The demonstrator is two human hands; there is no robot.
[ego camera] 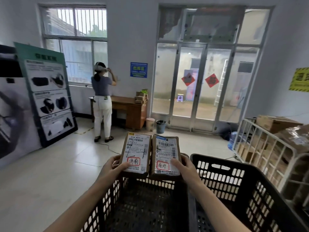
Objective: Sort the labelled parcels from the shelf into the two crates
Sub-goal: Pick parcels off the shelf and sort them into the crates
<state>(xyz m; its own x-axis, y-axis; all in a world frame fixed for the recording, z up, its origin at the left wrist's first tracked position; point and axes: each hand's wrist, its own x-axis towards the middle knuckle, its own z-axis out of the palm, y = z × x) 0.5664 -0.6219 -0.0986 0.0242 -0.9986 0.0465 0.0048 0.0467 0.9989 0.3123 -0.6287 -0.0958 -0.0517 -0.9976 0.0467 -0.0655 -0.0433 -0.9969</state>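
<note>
Two black perforated crates side by side on tiled floor (50, 173): left crate (108, 198) under your forearms, right crate (217, 173) beside it. Your left hand (112, 168) grips left parcel (136, 148) and your right hand (184, 166) grips right parcel (165, 151). Parcels touch, labels up, above left crate's far rim. Cage trolley (260, 148) at right holds cardboard boxes (275, 124). Person (102, 101) stands at wooden worktop (132, 111) near glass doors (192, 84).

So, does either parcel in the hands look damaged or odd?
Slightly. The left parcel has black pen strokes scrawled across its label, and the label's lower edge looks ragged. The right parcel shows nothing clearly wrong.
</note>
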